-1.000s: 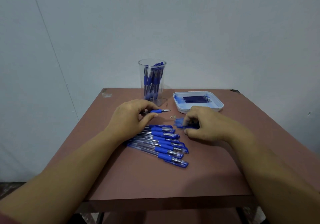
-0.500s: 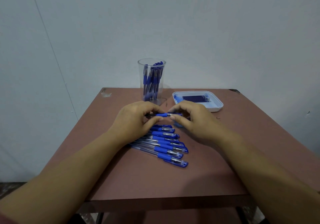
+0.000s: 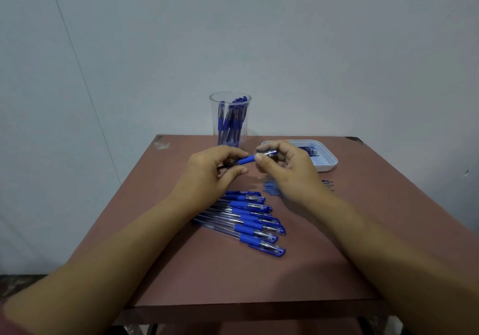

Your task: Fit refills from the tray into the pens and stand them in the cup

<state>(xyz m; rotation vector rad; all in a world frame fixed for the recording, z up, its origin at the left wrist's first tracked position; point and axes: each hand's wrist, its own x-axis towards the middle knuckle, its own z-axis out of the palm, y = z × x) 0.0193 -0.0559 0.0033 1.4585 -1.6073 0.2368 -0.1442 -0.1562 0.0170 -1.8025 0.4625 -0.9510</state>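
Note:
My left hand [image 3: 207, 176] grips the barrel end of a blue pen [image 3: 246, 159] held above the table. My right hand [image 3: 287, 171] pinches the clear cap end of that same pen between thumb and forefinger. Behind the hands stands a clear cup [image 3: 230, 118] holding several blue pens upright. The white tray [image 3: 325, 162] with dark blue refills lies at the back right, partly hidden by my right hand. A row of several capped blue pens [image 3: 248, 218] lies on the table below my hands.
The brown table [image 3: 233, 277] stands against a pale wall. A small heap of blue caps [image 3: 270, 187] lies under my right hand, and a few loose pen tips [image 3: 328, 184] lie beside the tray's near edge.
My right hand left the heap of caps, came up to the pen's tip and now pinches its capped end. Both hands have lifted the pen slightly higher.

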